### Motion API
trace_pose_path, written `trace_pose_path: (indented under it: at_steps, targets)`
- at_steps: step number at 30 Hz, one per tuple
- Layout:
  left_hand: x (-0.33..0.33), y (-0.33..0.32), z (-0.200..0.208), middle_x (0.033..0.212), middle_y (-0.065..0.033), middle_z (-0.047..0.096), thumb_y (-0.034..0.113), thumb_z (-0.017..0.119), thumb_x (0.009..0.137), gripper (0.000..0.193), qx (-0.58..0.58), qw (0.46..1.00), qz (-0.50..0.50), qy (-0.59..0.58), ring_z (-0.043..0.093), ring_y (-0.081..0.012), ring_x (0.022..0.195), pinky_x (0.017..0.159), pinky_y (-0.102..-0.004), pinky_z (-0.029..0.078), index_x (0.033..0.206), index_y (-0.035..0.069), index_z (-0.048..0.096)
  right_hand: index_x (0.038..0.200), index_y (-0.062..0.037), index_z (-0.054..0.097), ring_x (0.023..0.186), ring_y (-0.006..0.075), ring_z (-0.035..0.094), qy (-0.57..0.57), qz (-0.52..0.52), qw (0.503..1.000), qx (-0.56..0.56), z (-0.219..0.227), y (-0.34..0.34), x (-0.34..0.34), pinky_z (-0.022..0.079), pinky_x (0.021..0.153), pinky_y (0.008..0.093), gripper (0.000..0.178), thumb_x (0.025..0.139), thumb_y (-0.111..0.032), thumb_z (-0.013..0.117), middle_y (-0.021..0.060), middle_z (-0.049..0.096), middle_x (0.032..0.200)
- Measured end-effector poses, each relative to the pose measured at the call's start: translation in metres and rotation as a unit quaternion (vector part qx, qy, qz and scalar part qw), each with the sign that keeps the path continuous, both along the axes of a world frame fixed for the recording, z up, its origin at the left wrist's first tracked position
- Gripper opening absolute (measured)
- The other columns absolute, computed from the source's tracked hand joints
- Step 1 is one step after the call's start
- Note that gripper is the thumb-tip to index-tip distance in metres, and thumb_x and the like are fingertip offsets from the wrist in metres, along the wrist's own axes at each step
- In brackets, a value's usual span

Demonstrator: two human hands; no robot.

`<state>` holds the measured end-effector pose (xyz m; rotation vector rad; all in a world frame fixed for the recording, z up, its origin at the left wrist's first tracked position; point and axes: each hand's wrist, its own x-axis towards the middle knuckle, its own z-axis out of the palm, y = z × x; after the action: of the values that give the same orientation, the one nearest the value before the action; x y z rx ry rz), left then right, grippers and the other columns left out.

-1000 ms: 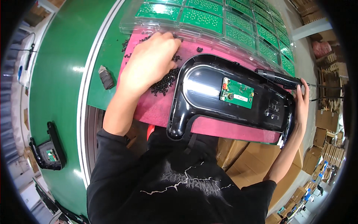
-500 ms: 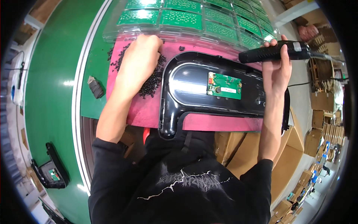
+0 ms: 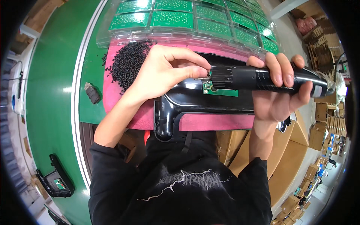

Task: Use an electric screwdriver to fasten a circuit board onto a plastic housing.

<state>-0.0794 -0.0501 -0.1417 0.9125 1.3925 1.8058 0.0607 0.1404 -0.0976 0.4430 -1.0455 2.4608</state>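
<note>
One black electric screwdriver (image 3: 243, 77) lies level above one green circuit board (image 3: 228, 93), its single bit (image 3: 201, 78) pointing to nine o'clock and its handle running out to three o'clock. The one right hand (image 3: 275, 105) is clamped around that handle, four fingers over the top. The left hand (image 3: 159, 69) reaches in from nine o'clock, thumb and forefinger drawn close together at the bit; whether they pinch a screw there, I cannot tell. The two hands are apart, at opposite ends of the tool.

The board sits in one glossy black housing (image 3: 202, 104), partly hidden by the screwdriver. Beneath the housing is one pink mat (image 3: 210, 122). From the board, one heap of small black screws (image 3: 129, 63), too many to count, lies at ten o'clock. At twelve o'clock stands clear plastic tray work (image 3: 180, 40) filled with green panels (image 3: 171, 20): five in the nearest row, with further rows cut off by the frame's edge.

At nine o'clock, one dark wrapped lump (image 3: 92, 93) rests on the green tabletop (image 3: 56, 97). At eight o'clock lies a second black housing (image 3: 63, 178) with one small board (image 3: 59, 183) in it. Cardboard boxes (image 3: 277, 161) stand at five o'clock.
</note>
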Motion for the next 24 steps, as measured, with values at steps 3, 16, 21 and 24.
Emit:
trace_pose_path:
  at_steps: [3, 16, 21, 24]
  targets:
    - [-0.004, -0.002, -0.002, 0.088, -0.0116, 0.072, -0.005, 0.07, 0.085, 0.014, -0.025, 0.994, -0.061, -0.086, 0.07, -0.0155, 0.079, 0.074, -0.0258, 0.058, 0.098, -0.006, 0.072, 0.124, -0.0222, 0.053, 0.085, 0.0106, 0.05, 0.043, 0.032, 0.998, 0.032, 0.004, 0.003, 0.004, 0.033, 0.101, 0.0442, 0.037, 0.095, -0.042, 0.062, -0.0077, 0.054, 0.088]
    - [0.003, -0.004, 0.002, 0.091, -0.0131, 0.073, -0.008, 0.07, 0.082, 0.019, -0.042, 0.998, -0.038, 0.016, 0.072, -0.0165, 0.085, 0.077, -0.0253, 0.057, 0.101, -0.006, 0.07, 0.103, -0.0213, 0.059, 0.075, 0.0084, 0.05, 0.016, -0.094, 0.994, 0.059, 0.031, -0.021, 0.019, 0.03, 0.091, 0.0359, 0.037, 0.076, -0.027, 0.083, -0.0094, 0.054, 0.076]
    - [0.003, -0.002, -0.001, 0.089, -0.0137, 0.073, -0.009, 0.069, 0.082, 0.018, -0.035, 0.998, -0.044, 0.026, 0.072, -0.0169, 0.084, 0.075, -0.0255, 0.057, 0.1, -0.007, 0.069, 0.103, -0.0221, 0.059, 0.074, 0.0079, 0.051, 0.002, -0.096, 0.992, 0.083, 0.03, -0.021, 0.02, 0.03, 0.09, 0.0359, 0.037, 0.076, -0.028, 0.084, -0.01, 0.055, 0.076]
    - [0.004, 0.0, -0.006, 0.088, -0.0139, 0.072, -0.008, 0.069, 0.084, 0.016, 0.002, 0.998, -0.052, -0.023, 0.071, -0.0179, 0.082, 0.073, -0.026, 0.057, 0.099, -0.006, 0.07, 0.103, -0.0222, 0.059, 0.074, 0.0077, 0.051, 0.015, -0.099, 0.992, 0.082, 0.029, -0.021, 0.018, 0.031, 0.089, 0.0361, 0.038, 0.076, -0.029, 0.084, -0.0102, 0.055, 0.076]
